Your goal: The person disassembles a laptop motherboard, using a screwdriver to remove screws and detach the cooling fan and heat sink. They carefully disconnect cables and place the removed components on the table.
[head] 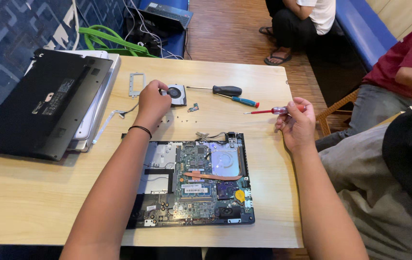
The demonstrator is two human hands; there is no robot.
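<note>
Fingers point(160, 89) touch fan point(176, 94); wooden table point(32, 192), wood floor point(225, 29).

Three screwdrivers are on or over the desk point(32, 202): a black-handled screwdriver point(218, 89) and a blue-handled screwdriver point(239, 100) lie near the far edge, and a red-handled screwdriver point(276, 110) sits in the right hand point(296, 126). One opened laptop point(194, 185) lies near the near edge, its circuit board bare. One cooling fan point(176, 94) lies at the left hand point(152, 102). One metal bracket point(137, 84) lies toward the far edge. Two laptop covers lie stacked at the left edge, one black cover point(42, 103) on one white cover point(101, 94). Two hands show. A few tiny screws point(179, 115) are too small to count.
</note>
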